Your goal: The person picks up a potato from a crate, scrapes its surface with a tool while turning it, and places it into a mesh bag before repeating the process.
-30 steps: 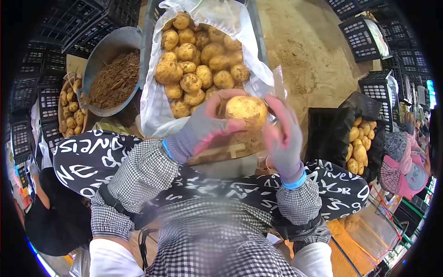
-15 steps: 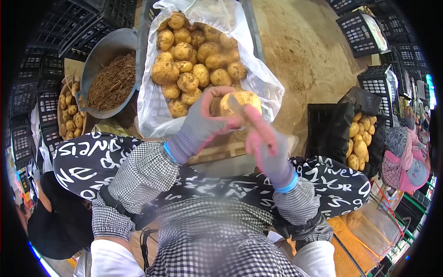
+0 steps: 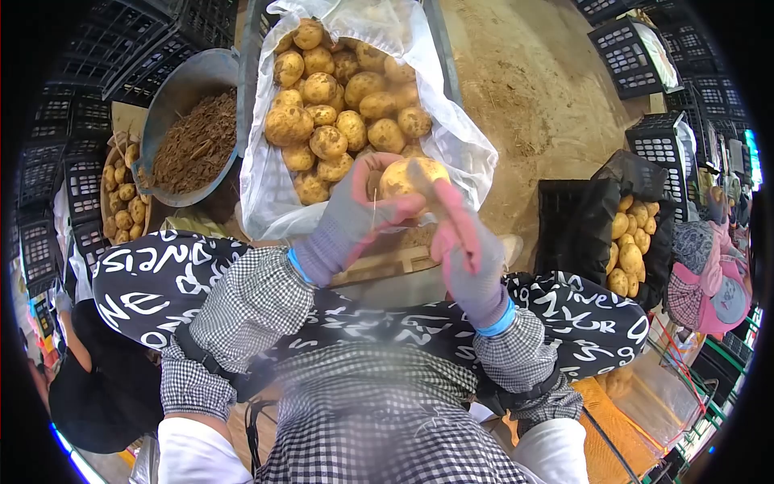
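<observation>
My left hand (image 3: pixel 355 214), in a grey and pink glove, is closed around a yellow potato (image 3: pixel 405 176) held above my lap. My right hand (image 3: pixel 461 242), gloved the same way, grips a small blade or peeler whose tip rests on the potato's right side. Just beyond the hands stands a crate lined with a white bag (image 3: pixel 274 185), piled with several potatoes (image 3: pixel 339 97).
A metal basin of brown scraps (image 3: pixel 193 137) sits to the left, beside a basket of small potatoes (image 3: pixel 121 198). A black crate with more potatoes (image 3: pixel 629 250) stands at the right. Black crates ring the dirt floor. Another person (image 3: pixel 709 282) crouches at the far right.
My right hand has swung in from beside the potato to across its right face with the tool. The potato moved slightly left and up with my left hand.
</observation>
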Motion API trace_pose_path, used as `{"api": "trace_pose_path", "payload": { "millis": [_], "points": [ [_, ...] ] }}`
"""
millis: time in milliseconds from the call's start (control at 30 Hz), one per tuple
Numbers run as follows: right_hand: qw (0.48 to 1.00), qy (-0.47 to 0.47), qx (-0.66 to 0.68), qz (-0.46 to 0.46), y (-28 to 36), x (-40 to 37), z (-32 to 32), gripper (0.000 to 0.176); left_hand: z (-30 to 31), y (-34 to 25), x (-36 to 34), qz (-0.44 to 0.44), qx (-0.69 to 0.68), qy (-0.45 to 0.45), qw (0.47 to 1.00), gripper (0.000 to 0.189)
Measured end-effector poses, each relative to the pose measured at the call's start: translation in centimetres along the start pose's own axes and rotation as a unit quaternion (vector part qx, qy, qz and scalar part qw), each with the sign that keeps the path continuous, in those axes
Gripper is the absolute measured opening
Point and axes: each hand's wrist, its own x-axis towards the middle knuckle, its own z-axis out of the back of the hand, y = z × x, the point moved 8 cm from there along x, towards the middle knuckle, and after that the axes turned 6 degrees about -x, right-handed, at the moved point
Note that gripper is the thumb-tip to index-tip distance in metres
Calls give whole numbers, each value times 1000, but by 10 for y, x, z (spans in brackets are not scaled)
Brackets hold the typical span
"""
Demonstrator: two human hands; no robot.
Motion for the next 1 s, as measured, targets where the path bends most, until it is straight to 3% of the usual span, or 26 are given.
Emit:
{"api": "trace_pose_path", "payload": {
  "millis": [67,167,300,367,467,567,600,767,867,1000],
  "points": [
    [999,-17,-37,13,0,5,8,45,0,-3,3,-38,44,8,998,63],
    [996,0,-37,83,9,10,8,45,9,-17,6,-118,231,-25,965,63],
    [994,78,-7,73,9,11,0,41,13,-9,9,-68,178,-3,982,64],
    [996,59,25,57,5,12,4,40,10,-9,7,-38,168,15,985,65],
    [990,-58,126,25,-4,19,28,38,-1,-11,1,11,69,52,996,68],
    [988,-114,105,17,-14,26,55,40,-7,-14,-3,30,4,63,998,70],
    [989,-98,109,33,-17,29,49,42,-10,-16,-2,22,-2,72,997,71],
    [977,3,190,-93,-5,17,25,58,-15,-18,-1,2,-17,82,996,64],
    [969,32,220,-104,-7,19,9,63,-16,-15,-2,1,61,98,993,71],
    [931,82,313,-170,-13,18,-3,67,-2,-13,-1,-89,107,112,984,63]
  ]
}}
